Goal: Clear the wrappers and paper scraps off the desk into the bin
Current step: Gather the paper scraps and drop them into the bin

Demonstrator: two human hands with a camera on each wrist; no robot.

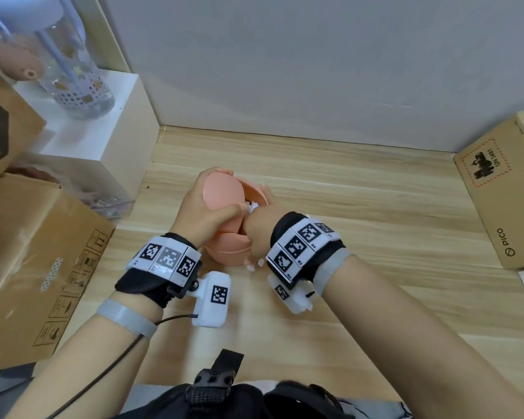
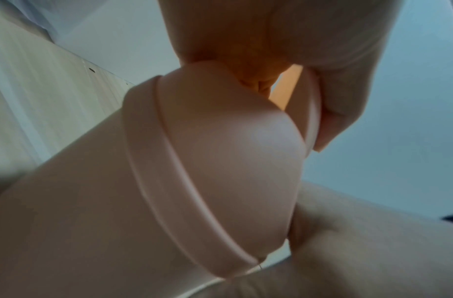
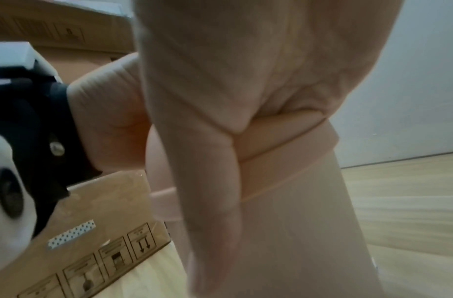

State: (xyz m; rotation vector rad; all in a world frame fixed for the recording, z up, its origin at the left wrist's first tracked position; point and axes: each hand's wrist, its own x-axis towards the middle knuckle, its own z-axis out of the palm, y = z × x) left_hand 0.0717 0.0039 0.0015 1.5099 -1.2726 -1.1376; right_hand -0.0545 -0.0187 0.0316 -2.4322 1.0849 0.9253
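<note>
- The person is working over a small pink bin (image 1: 224,252) that is standing on the wooden counter (image 1: 360,207), about mid-counter and directly in front of them.
- The left hand (image 1: 198,213) is cupping the bin's domed swing lid (image 1: 221,192), with its fingers curled over the lid's top and its thumb lying across the front; in the left wrist view the lid is looking tipped, with a gap showing at its upper edge.
- The right hand (image 1: 259,231) is sitting at the bin's opening, and its fingers are pinching a small white paper scrap (image 1: 252,207) right at the gap, so the scrap is judged to be going in now.
- The right wrist view is showing that hand pressed close against the bin's wall, with its fingertips hidden.
- As for progress, the counter surface in the head view is showing no other loose wrappers or scraps, so this is probably one of the last pieces, if not the last.
- Some clear crinkled plastic (image 1: 112,204) is lying between the cardboard box (image 1: 37,252) and the white stand (image 1: 103,140) on the left; whether that counts as rubbish still to clear cannot be told.
- A second cardboard box (image 1: 502,192) is sitting at the right edge.
</note>
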